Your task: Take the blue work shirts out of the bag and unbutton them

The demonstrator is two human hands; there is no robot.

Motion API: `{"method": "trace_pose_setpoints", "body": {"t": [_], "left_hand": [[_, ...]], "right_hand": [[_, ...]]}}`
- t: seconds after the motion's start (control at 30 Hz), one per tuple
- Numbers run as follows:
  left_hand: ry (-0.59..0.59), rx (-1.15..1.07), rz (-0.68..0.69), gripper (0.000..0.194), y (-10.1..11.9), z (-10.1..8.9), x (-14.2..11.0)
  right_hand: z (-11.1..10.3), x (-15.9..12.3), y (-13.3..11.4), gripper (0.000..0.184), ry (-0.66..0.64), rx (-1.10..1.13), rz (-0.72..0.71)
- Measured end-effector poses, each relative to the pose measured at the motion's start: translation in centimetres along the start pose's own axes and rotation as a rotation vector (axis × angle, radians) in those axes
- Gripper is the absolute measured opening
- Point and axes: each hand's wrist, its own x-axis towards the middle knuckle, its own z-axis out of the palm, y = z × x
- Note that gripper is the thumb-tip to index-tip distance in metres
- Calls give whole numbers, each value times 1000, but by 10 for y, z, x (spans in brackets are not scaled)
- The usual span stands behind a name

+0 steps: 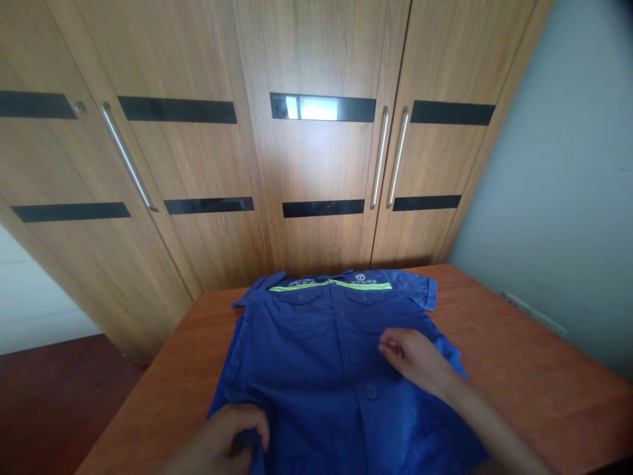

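Note:
A blue work shirt (316, 343) with a yellow-green reflective stripe lies spread flat on a brown wooden table (534, 343), front side up, buttons down the middle. My left hand (232, 435) grips the shirt's fabric at its near left edge, fingers curled round a fold. My right hand (420, 359) rests on the shirt's right half near the button row, fingers bent and pinched together on the cloth.
A wooden wardrobe (277, 152) with long metal handles and black strips stands right behind the table. A pale grey wall (568, 198) runs along the right. Dark red floor (54, 389) shows at the left.

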Motion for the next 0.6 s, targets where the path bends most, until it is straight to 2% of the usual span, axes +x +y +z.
{"method": "trace_pose_setpoints", "body": {"t": [0.03,0.13,0.23,0.3,0.4,0.5,0.6], "left_hand": [[11,2,10,34,3,0,2],[52,9,28,32,6,2,5],[71,7,36,30,7,0,1],[66,-10,42,26,6,-4,-4],[59,-36,65,23,-2,-11,-14],[92,-44,140,23,-12,-19,-23],[144,-15,179,23,-10,-25,-25]], "right_hand": [[8,11,-14,18,26,-22,-3],[35,37,-46,44,42,-170,14],[48,53,-57,52,14,-282,17],[44,61,-55,54,22,-277,9],[24,74,-47,51,123,-110,1],[2,94,-43,44,290,271,23],[-10,119,-42,36,431,571,62]]}}
